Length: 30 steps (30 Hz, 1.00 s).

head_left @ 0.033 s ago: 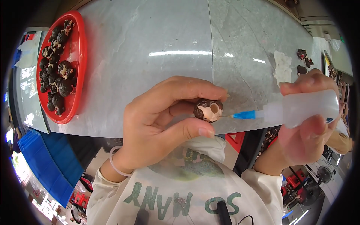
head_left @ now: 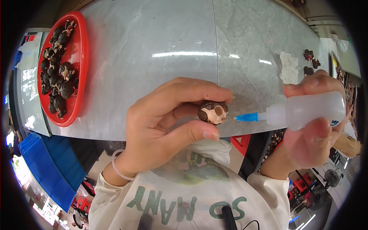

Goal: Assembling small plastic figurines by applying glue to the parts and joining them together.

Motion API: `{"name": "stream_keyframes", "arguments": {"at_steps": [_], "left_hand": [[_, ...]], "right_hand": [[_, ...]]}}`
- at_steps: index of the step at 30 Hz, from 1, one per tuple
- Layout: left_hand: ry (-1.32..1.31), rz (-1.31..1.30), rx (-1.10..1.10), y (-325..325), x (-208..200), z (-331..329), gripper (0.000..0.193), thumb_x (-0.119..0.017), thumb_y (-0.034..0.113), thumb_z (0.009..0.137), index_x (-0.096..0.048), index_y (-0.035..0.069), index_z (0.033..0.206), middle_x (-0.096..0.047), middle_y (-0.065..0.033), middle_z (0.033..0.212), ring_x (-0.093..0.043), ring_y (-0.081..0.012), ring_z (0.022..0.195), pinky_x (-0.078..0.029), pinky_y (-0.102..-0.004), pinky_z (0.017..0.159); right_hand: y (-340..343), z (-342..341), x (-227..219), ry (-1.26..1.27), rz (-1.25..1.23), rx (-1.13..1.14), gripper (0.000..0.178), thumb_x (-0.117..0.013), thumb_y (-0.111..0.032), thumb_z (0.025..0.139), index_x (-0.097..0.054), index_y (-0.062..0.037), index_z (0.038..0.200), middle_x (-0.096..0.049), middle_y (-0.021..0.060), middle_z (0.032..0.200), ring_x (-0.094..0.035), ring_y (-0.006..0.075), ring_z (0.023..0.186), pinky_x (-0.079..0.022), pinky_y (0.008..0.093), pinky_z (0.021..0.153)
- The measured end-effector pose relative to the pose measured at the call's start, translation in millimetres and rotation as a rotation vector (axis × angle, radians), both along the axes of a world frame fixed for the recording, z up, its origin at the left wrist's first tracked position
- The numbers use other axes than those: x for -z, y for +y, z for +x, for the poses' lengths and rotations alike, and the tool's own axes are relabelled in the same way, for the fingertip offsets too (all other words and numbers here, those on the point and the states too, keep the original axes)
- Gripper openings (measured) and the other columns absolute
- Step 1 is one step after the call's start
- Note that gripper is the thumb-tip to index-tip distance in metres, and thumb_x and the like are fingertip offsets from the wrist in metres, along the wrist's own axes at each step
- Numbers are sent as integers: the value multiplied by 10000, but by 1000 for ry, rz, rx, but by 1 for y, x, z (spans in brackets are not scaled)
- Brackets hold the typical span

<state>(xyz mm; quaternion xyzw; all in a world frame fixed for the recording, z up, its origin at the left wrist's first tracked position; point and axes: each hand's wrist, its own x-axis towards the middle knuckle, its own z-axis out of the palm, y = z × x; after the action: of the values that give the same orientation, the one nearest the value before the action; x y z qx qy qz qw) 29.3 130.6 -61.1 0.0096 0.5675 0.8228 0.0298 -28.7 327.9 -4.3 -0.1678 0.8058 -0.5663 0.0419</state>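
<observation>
Between the thumb and fingers of my left hand is a small dark brown and cream figurine head. A round hollow opening on it faces up. My right hand grips a translucent white squeeze bottle, held sideways. The bottle ends in a blue needle tip, whose thin point reaches the right side of the head; I cannot tell whether they touch. Both hands are over the near edge of the grey table.
At the left a red oval tray holds several similar brown and cream figurine pieces. A crumpled white tissue lies at the right of the table, with a few dark pieces beyond it. Blue panels hang below the table's left end.
The bottle has shifted slightly left in my right hand's grip, bringing its needle tip nearer to the figurine head. My left hand looks unmoved.
</observation>
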Motion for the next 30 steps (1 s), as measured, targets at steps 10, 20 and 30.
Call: {"name": "stream_keyframes", "arguments": {"at_steps": [10,20,30], "left_hand": [[65,-147,40,-1,-1,-1,477,-741,173,644,-547,-87,994,-556,-176,955,-570,-212,845,-485,-264,704],[81,-140,28,-1,1,-1,437,-726,165,669,-548,-76,986,-559,-182,945,-584,-231,810,-482,-289,686],[97,-25,133,-3,0,-2,337,-622,-39,727,-543,-74,1053,-530,-168,1055,-557,-218,923,-486,-298,787]], "right_hand": [[-10,11,-5,343,200,-23,570,-664,-416,718,-476,59,971,-586,146,776,-486,150,591,-380,235,509],[-4,14,5,470,148,-32,541,-667,-427,705,-483,13,962,-601,163,775,-482,166,629,-375,250,589],[1,-1,25,159,-231,136,401,-690,-96,696,-469,22,1010,-557,146,930,-565,204,789,-440,269,741]]}}
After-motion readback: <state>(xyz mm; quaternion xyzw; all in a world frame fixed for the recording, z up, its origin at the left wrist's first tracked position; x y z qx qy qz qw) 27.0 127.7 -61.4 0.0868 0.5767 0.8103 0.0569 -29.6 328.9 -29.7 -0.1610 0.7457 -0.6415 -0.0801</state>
